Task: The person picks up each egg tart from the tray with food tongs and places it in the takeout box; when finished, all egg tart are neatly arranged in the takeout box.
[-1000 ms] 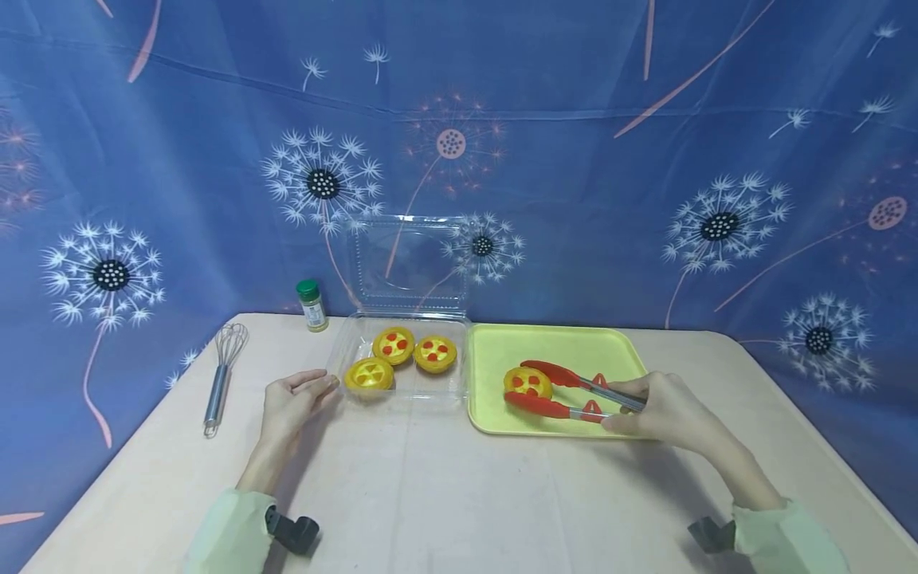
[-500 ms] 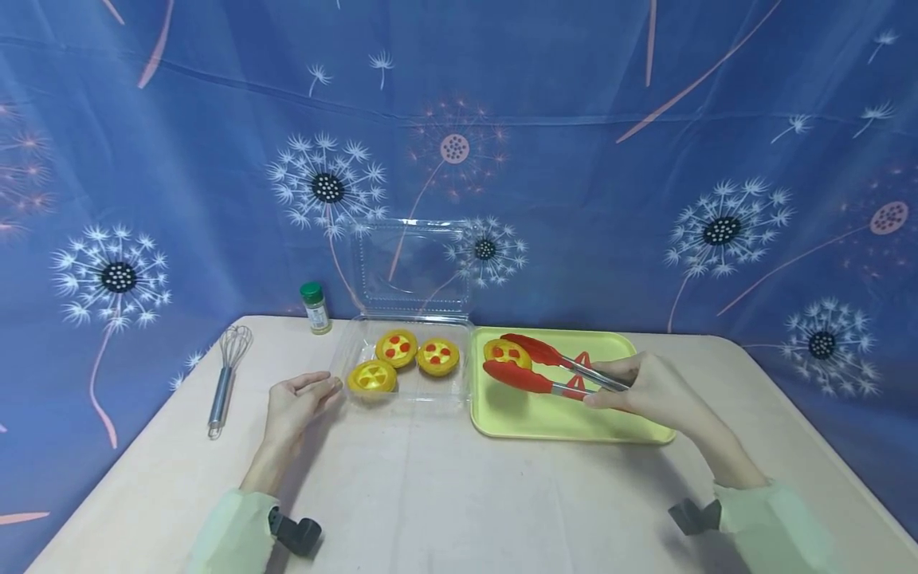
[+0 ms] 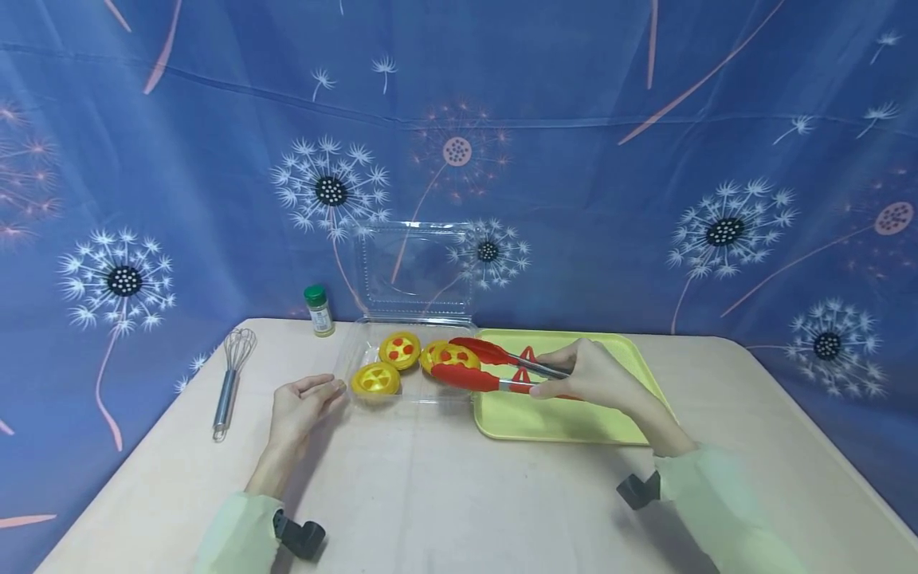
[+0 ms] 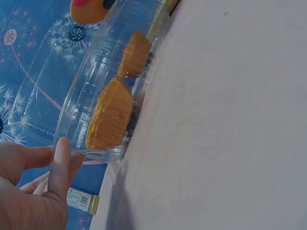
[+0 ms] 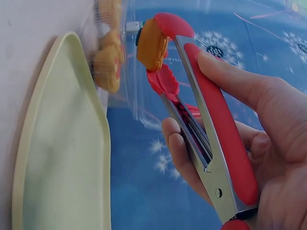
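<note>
Red tongs (image 3: 482, 366), gripped in our right hand (image 3: 586, 373), clamp a yellow tart (image 3: 460, 357) above the clear container (image 3: 402, 391); our left hand (image 3: 301, 402), fingers relaxed, touches the container's corner.

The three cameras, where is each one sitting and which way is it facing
Head: worn high, facing forward and down at the table; both hands and sleeves show.
Left wrist: low beside the left hand, facing the clear container.
Right wrist: behind the right hand, facing along the tongs that grip a tart.
Shared: both wrist views show the container's tarts.
</note>
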{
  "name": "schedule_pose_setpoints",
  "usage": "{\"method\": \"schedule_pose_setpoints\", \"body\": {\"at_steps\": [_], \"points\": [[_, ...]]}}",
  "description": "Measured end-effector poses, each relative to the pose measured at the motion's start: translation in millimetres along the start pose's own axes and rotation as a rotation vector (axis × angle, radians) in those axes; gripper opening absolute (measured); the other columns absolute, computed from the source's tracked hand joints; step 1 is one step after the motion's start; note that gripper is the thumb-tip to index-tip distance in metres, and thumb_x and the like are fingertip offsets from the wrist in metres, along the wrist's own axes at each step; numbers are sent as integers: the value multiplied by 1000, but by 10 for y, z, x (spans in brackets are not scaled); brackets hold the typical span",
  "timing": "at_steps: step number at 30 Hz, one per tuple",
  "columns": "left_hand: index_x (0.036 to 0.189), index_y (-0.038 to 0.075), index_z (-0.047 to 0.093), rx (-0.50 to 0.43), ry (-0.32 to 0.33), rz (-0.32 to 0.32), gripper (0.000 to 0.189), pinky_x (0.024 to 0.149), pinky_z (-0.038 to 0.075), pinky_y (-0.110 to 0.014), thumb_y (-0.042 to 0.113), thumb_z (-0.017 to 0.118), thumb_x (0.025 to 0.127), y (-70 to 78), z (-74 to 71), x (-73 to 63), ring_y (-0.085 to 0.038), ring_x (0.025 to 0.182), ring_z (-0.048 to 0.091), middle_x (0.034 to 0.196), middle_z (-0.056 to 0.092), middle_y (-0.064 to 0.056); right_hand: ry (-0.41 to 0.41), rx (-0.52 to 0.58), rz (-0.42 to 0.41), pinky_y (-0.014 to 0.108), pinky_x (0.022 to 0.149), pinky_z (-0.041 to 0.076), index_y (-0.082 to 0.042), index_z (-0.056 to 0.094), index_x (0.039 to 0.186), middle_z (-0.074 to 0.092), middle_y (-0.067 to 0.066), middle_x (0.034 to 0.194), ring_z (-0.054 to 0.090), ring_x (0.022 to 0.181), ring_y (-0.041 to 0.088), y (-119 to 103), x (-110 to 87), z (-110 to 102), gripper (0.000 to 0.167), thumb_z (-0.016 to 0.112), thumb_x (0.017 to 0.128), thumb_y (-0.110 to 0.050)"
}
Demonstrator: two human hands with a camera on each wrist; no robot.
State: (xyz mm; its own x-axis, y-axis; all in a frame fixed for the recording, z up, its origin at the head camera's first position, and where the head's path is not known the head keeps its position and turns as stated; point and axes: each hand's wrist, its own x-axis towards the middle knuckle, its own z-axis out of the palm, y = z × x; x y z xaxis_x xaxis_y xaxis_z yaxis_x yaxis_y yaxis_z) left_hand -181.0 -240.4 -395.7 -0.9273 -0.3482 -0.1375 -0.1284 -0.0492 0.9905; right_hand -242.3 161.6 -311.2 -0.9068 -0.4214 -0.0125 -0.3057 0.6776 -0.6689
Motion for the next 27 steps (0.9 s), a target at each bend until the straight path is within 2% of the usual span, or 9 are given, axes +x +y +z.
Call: {"method": "schedule_pose_setpoints", "body": {"at_steps": [3, 5, 8, 12, 17, 19, 21, 27], "points": [[129, -16, 49, 21, 5, -2, 41, 76, 59, -15, 6, 58, 96, 5, 6, 4, 1, 76, 68, 101, 74, -11, -26, 4, -5, 23, 50, 36, -6, 71, 117, 75, 5, 99, 49, 66, 12, -53, 87, 59, 57, 88, 70, -33], [129, -16, 50, 29, 5, -4, 41, 76, 59, -15, 6, 58, 96, 7, 8, 7, 1, 76, 68, 103, 73, -12, -41, 7, 5, 23, 50, 35, -6, 72, 116, 75, 6, 98, 47, 63, 11, -86, 142, 85, 55, 88, 70, -32], [129, -15, 50, 35, 7, -7, 41, 76, 59, -15, 7, 59, 96, 6, 10, 10, 2, 76, 68, 105, 73, -14, -65, 5, -1, 24, 49, 34, -5, 72, 115, 76, 5, 94, 42, 59, 12, -137, 213, 109, 53, 87, 71, -30], [130, -15, 49, 24, 11, -18, 42, 79, 59, -16, 6, 58, 95, -7, 5, 7, 2, 77, 67, 108, 72, -16, -109, -2, -35, 24, 53, 37, -6, 75, 110, 76, 1, 89, 48, 64, 11, -197, 293, 149, 46, 87, 72, -29], [130, -15, 49, 38, 11, -31, 42, 81, 59, -18, 6, 58, 96, -31, -1, -1, 0, 80, 68, 113, 69, -19, -160, -1, -45, 22, 52, 29, -9, 78, 103, 74, -2, 80, 39, 61, 10, -249, 354, 207, 37, 87, 72, -27], [130, -15, 49, 42, 10, -27, 41, 81, 59, -18, 6, 58, 96, -37, 2, 0, 0, 80, 68, 114, 68, -21, -166, 4, -40, 22, 51, 27, -7, 77, 103, 75, 0, 83, 38, 61, 9, -259, 376, 221, 38, 87, 72, -26], [130, -15, 49, 41, 10, -24, 41, 81, 59, -18, 6, 57, 96, -38, 7, 1, 0, 80, 67, 114, 68, -21, -165, -7, -40, 21, 54, 32, -5, 76, 106, 76, 3, 91, 43, 63, 7, -261, 394, 223, 41, 87, 72, -26], [129, -15, 50, 52, 18, -18, 40, 79, 59, -17, 6, 57, 96, -28, 12, 5, 1, 79, 67, 114, 68, -21, -159, -71, -38, 23, 52, 31, -4, 75, 108, 75, 7, 98, 38, 58, 8, -281, 462, 220, 47, 87, 71, -30]]}}
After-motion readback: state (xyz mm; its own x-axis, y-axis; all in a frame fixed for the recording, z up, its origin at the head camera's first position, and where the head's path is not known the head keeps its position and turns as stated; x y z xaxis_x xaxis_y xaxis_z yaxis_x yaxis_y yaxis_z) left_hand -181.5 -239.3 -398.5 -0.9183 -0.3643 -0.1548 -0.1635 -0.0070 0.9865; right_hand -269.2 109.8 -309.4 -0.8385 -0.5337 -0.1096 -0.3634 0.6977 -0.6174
